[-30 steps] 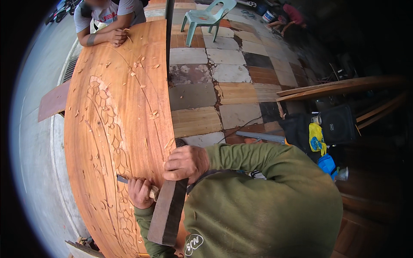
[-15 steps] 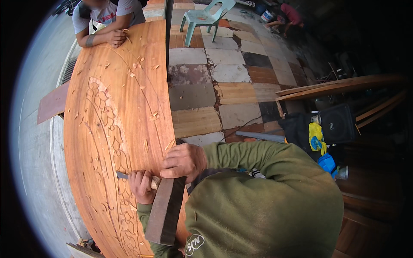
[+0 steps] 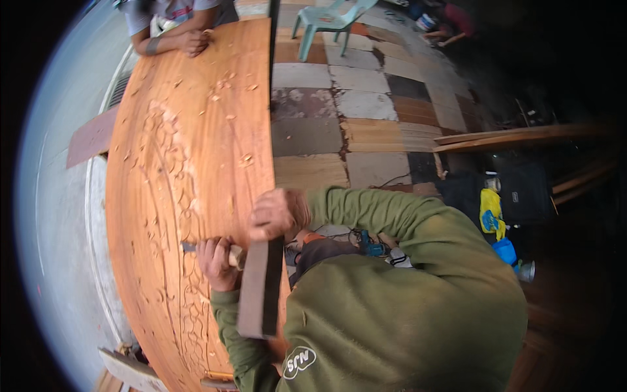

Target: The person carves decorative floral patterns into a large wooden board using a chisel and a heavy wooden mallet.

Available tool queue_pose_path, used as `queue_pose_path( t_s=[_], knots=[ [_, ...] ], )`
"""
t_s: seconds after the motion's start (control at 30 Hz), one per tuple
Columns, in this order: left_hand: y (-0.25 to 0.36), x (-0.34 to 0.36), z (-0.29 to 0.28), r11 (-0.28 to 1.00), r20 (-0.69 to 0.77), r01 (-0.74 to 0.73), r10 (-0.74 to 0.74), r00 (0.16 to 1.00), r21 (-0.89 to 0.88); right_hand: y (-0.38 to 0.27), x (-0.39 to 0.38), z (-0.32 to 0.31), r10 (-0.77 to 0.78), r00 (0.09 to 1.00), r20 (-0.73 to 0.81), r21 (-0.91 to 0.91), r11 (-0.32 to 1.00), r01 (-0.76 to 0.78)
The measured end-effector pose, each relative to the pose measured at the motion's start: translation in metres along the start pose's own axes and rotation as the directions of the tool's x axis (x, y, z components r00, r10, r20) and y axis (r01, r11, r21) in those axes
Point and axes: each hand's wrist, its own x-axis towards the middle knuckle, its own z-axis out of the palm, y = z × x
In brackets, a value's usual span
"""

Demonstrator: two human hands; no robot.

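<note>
Under both hands lies a long reddish-brown wooden board (image 3: 228, 144), carved with a band of leaves and vines. My left hand (image 3: 219, 262) is closed round the pale handle of a chisel (image 3: 189, 247), its dark blade pointing left onto the carving. My right hand (image 3: 277, 214), blurred, grips the far end of a long rectangular wooden mallet block (image 3: 260, 287). That block slants toward me, just right of the chisel's handle end; whether they touch, I cannot tell. Wood chips (image 3: 246, 159) lie scattered over the board.
At the board's far end another person's forearms and hands (image 3: 194, 42) rest on it. A green plastic chair (image 3: 333, 25) stands on the patchwork floor. A blue-green power tool (image 3: 372, 245) lies beside me, right of the board. Farther right are curved wooden planks (image 3: 522, 134) and a yellow bag (image 3: 490, 210).
The whole view has shifted. My right hand and the block have moved farther from me, and the block lies straighter. The chisel stays in my left hand; the other person's hands remain on the board.
</note>
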Motion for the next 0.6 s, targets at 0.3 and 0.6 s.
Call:
queue_pose_path(
  t_s=[0.3,0.6],
  knots=[
    [-0.003,0.014,-0.017,0.999,-0.002,-0.04,0.04,0.999,-0.03,-0.005,0.003,0.004,-0.068,0.974,-0.216,0.029,0.997,0.075],
    [-0.002,0.006,-0.02,1.0,-0.059,0.026,-0.027,0.998,-0.012,0.001,0.02,0.007,-0.063,0.983,-0.172,0.076,0.994,0.077]
  ],
)
